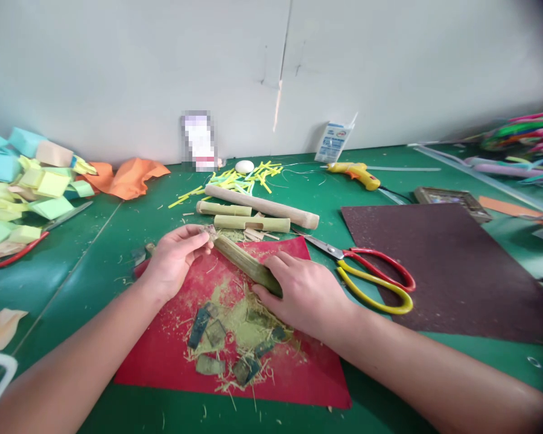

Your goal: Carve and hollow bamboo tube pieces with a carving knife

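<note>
A green bamboo stick (242, 260) lies slanted over a red mat (298, 374) on the green table. My right hand (305, 295) is wrapped round its lower end. My left hand (176, 256) pinches its frayed upper end with closed fingers. Below the stick, a heap of green shavings and peeled bark pieces (233, 337) covers the mat. Three more sticks lie just behind: a long pale one (262, 207), a short one (224, 209) and a notched one (252, 223).
Red-and-yellow-handled scissors (371, 274) lie right of the mat on a dark brown sheet (452, 265). A yellow glue gun (355, 173), yellow-green paper strips (242, 178) and a white egg-shaped thing (244, 167) sit behind. Coloured paper blocks (22, 187), orange paper (127, 176) and red-handled scissors (13, 254) are at left.
</note>
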Demonstrator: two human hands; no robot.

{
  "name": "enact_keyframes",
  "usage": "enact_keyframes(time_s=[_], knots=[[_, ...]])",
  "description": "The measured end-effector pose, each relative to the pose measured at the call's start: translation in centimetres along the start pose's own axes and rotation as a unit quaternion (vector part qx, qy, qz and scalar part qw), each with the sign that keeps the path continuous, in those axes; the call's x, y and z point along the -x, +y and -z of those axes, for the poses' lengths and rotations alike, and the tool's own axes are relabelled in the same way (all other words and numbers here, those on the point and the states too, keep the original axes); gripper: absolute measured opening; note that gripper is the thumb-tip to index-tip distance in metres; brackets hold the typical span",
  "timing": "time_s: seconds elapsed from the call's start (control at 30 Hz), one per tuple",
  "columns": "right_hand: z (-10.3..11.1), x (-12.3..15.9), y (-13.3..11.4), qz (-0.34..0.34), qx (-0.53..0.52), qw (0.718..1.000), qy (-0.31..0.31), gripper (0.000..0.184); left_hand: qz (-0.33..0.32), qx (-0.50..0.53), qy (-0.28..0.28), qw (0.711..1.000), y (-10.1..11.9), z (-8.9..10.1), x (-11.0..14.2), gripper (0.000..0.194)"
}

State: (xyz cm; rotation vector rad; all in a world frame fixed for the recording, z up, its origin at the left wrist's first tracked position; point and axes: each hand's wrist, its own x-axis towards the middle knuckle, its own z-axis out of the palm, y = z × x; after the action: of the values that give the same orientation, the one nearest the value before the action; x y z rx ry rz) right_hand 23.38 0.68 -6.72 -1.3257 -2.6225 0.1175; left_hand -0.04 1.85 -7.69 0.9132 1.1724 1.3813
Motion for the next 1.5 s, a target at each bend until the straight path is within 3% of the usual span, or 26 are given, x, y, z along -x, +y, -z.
enact_keyframes(time_s=[0.2,0.5,0.57,0.67,0.73,0.83,0.97,1.23,1.5], knots=[[0.0,-0.1,0.1,0.001,0.004,1.0,-0.002,0.025,-0.064,-0.13,0.069,0.987,-0.2,0.3,-0.1,0.022],[0.0,0.0,0.1,0.004,0.005,1.0,0.0,0.026,-0.122,-0.196,0.04,0.972,-0.4,0.3,0.2,0.032],[0.0,0.0,0.0,0.002,0.007,1.0,-0.002,0.026,-0.147,-0.275,0.04,0.949,-0.5,0.5,0.1,0.023],[0.1,0.0,0.0,-0.001,0.006,1.0,-0.006,0.026,-0.244,-0.385,0.023,0.89,-0.4,0.6,0.2,0.011],[0.1,0.0,-0.1,-0.001,0.005,1.0,-0.006,0.026,-0.301,-0.427,0.0,0.853,-0.2,0.4,0.3,0.008],[0.1,0.0,-0.1,-0.001,0.006,1.0,-0.005,0.026,-0.336,-0.464,-0.032,0.819,0.0,0.1,0.5,0.01],[0.1,0.0,-0.2,-0.002,0.004,1.0,-0.004,0.025,-0.36,-0.488,-0.047,0.794,0.0,-0.1,0.7,0.01],[0.2,0.0,-0.3,-0.004,0.0,1.0,-0.005,0.026,-0.377,-0.512,-0.054,0.77,-0.1,0.0,0.4,0.012],[-0.1,0.1,-0.3,0.002,-0.012,1.0,-0.002,0.027,-0.435,-0.561,-0.116,0.695,-0.3,-0.5,0.5,0.015]])
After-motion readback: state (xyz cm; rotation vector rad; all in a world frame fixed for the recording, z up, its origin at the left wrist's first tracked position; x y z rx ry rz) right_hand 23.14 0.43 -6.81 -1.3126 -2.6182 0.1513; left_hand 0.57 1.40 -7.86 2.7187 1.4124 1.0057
